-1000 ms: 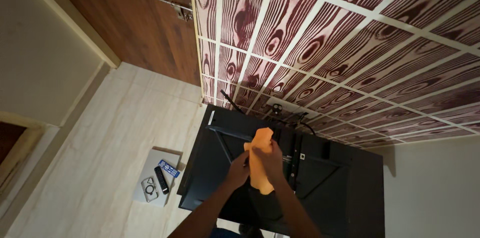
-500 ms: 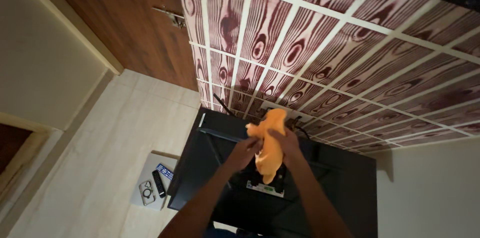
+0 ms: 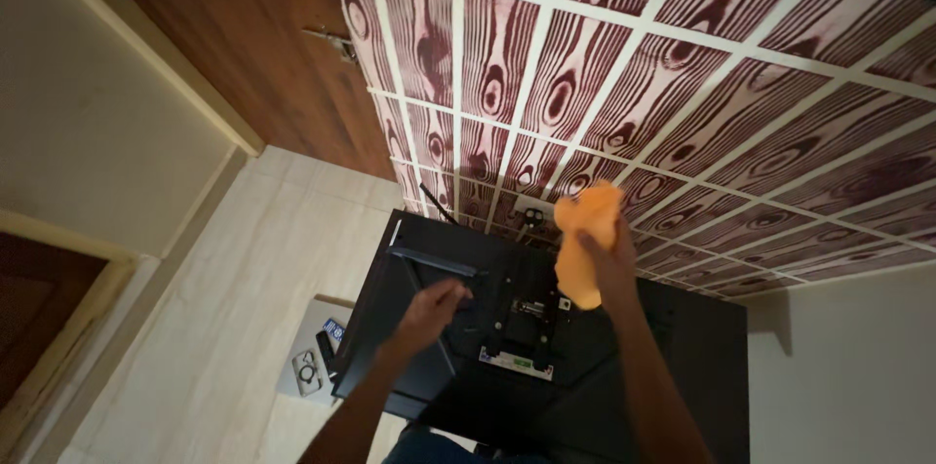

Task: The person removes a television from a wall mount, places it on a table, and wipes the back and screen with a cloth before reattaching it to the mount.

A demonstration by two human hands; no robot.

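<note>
Two hands are working over the back of a black flat screen (image 3: 673,347) that is leaning against a wall of wood-grain panels (image 3: 682,84). The right hand (image 3: 603,251) is gripping an orange cloth (image 3: 585,235), fingers wrapped tight around it, holding it up near the far edge of the screen, in front of the lower panels. The cloth is hanging bunched, its lower end dangling above the screen's back. The left hand (image 3: 434,306) is lying loosely curled on the back of the screen, touching a raised black bar (image 3: 429,264) to the left of the cloth; it is gripping nothing that shows. On the pale floor (image 3: 224,308) to the left, a grey tray (image 3: 304,362) is carrying two remotes (image 3: 330,339) and a small round thing too small to tell.
</note>
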